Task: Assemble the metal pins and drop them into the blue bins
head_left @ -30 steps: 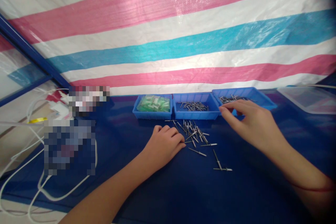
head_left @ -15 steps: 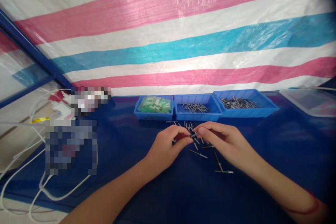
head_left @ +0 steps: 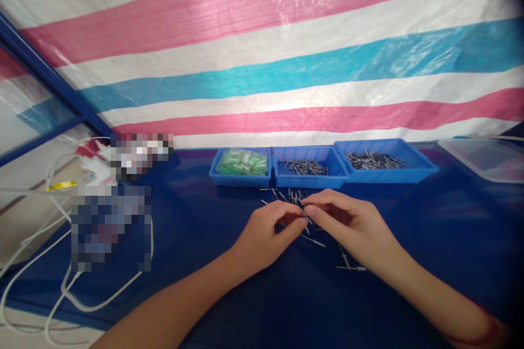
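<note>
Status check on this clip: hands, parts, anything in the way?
Left hand, right hand: fingertips together at a small metal piece, mostly hidden. Loose rivets scattered close by. Hands partly cover some; blue bins beyond.

On the counter (head_left: 262,305), the middle bin (head_left: 311,181) of 3 contains rivets (head_left: 307,167). Left of it sits the bin of bagged pieces (head_left: 243,162); right of it, the other rivet bin (head_left: 393,175), then a tray (head_left: 483,161). Before it lie loose rivets (head_left: 315,241), partly under the left hand (head_left: 268,232) and right hand (head_left: 356,226). Behind it hangs a sheet (head_left: 286,82).
</note>
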`<state>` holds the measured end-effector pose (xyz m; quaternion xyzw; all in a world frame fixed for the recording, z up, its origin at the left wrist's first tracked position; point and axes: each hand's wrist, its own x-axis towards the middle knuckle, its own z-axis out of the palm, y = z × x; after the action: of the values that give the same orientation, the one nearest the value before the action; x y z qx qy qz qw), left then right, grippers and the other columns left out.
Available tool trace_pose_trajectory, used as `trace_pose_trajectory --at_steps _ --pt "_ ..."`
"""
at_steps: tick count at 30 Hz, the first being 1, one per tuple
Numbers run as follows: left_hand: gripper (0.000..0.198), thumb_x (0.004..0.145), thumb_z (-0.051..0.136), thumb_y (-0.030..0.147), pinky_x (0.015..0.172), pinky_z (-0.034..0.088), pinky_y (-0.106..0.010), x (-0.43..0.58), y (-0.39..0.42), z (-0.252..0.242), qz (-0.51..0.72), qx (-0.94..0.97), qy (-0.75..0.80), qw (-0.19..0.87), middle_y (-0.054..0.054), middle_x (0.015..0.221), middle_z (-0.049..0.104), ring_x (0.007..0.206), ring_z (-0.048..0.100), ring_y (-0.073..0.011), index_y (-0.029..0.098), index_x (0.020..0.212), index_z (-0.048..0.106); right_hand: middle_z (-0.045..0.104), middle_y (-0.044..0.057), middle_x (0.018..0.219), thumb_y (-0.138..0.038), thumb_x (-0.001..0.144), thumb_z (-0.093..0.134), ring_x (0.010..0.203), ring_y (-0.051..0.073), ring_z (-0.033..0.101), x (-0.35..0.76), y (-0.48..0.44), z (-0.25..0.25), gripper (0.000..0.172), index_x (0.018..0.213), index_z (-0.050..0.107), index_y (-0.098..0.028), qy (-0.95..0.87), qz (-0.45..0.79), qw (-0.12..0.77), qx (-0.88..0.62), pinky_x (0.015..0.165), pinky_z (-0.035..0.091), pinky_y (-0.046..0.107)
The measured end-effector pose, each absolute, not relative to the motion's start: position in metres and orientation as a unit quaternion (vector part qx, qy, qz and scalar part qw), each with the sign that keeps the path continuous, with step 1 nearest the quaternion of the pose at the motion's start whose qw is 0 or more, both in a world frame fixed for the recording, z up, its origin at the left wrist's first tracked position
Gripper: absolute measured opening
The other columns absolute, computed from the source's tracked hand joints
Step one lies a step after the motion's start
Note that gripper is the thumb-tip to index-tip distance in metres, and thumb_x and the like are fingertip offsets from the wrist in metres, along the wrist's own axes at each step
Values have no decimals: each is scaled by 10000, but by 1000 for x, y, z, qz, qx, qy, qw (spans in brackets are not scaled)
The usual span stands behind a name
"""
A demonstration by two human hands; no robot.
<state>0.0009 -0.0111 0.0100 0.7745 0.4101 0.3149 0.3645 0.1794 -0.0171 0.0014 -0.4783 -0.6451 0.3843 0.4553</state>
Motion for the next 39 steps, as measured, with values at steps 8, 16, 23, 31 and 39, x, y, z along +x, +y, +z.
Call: trace_pose_trajectory --at_steps 8,16,23,31,39 --pt "159 881 572 301 730 444 -230 0 -9 6 307 798 386 346 -30 868 659 783 587 -132 157 900 637 651 49 807 -368 850 583 783 194 602 178 -19 1 182 831 666 -207 -671 379 429 -470 697 469 322" --pt "135 886 562 274 805 450 -251 -2 -7 10 325 801 369 341 -51 928 644 887 592 -154 159 910 631 645 48 846 -301 893 525 806 182 601 180 -22 4 155 862 652 -217 -705 346 433 -443 714 468 310" --pt "173 858 587 326 764 473 -260 -7 -3 17 360 773 414 320 -51 883 643 844 593 -163 169 903 643 619 45 803 -262 903 486 675 153 549 186 -18 9 142 872 616 -215 -769 240 404 -433 593 435 294" --pt "276 853 588 397 782 488 -285 -9 -4 24 332 795 407 303 -48 862 643 862 599 -178 188 1024 645 608 36 793 -258 916 448 699 147 552 180 -20 9 182 846 607 -202 -792 286 346 -414 619 427 273" --pt "271 887 553 338 857 467 -296 -12 -5 13 305 823 388 282 -61 983 644 944 594 -179 184 1103 607 520 -9 626 -394 833 571 563 127 469 210 8 9 215 760 605 -196 -577 363 495 -539 524 369 272"
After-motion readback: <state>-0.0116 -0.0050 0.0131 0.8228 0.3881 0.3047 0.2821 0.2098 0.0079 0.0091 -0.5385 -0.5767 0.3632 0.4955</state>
